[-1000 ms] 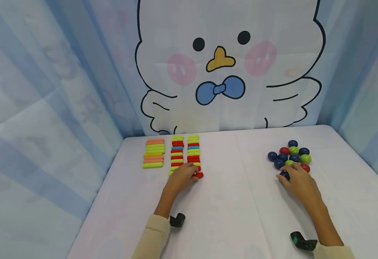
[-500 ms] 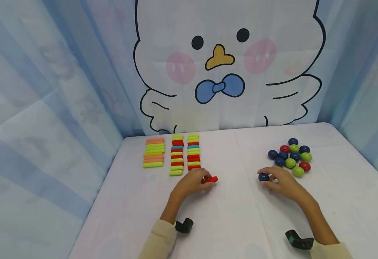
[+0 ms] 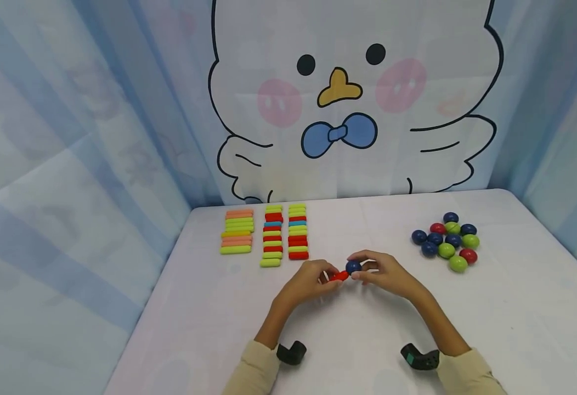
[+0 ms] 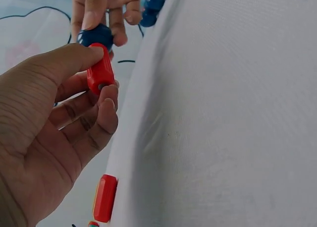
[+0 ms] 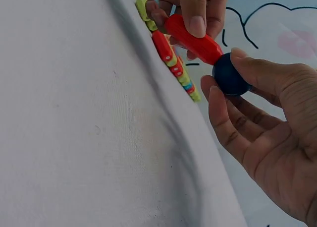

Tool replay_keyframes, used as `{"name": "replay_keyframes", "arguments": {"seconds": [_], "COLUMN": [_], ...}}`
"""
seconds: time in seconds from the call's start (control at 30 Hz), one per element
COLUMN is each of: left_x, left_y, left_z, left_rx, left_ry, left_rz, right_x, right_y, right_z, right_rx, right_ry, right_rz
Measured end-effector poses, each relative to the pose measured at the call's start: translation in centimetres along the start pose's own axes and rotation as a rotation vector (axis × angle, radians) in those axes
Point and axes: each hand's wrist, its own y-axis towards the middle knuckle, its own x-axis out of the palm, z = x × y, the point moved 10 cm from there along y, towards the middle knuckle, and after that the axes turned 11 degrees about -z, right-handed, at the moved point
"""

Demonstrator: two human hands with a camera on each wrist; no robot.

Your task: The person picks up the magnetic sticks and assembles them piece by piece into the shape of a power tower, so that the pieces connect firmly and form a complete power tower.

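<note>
My left hand (image 3: 309, 281) pinches a red rod (image 4: 100, 71) between thumb and fingers. In my right hand (image 3: 389, 274), thumb and fingers grip a dark blue ball (image 5: 231, 76). Near the table's middle the two hands meet, and one end of the rod touches the ball. The left wrist view shows the rod's other end, with a small dark spot in its face. More rods stand in neat columns at the left: a wide column (image 3: 236, 234), a middle one (image 3: 272, 238) and a narrow one (image 3: 297, 237), in lime, red, blue, yellow and orange.
A cluster of balls in navy, lime and red, among them a lime ball (image 3: 458, 264), lies on the right of the white-covered table (image 3: 348, 340). Behind the table hangs a curtain (image 3: 278, 164) with a cartoon figure. A black wrist camera (image 3: 292, 353) sits by the left sleeve.
My left hand has carried the red rod away from the narrow column to the right. My right hand has brought the blue ball left from the cluster, and rod and ball now touch.
</note>
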Motion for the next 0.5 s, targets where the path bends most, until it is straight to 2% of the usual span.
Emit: {"name": "replay_keyframes", "arguments": {"seconds": [0.17,0.37,0.5], "left_x": [0.13,0.69,0.95], "left_y": [0.04,0.47,0.53], "left_z": [-0.29,-0.74,-1.01], "left_rx": [0.003,-0.009,-0.018], "left_ry": [-0.053,-0.15,-0.255], "left_rz": [0.006,0.005,0.01], "right_x": [0.3,0.6,0.15], "right_y": [0.47,0.83,0.63], "right_z": [0.15,-0.16,0.21], "right_rx": [0.007,-0.032,0.008], "right_ry": [-0.012,0.013,0.023], "right_rz": [0.006,0.012,0.051]}}
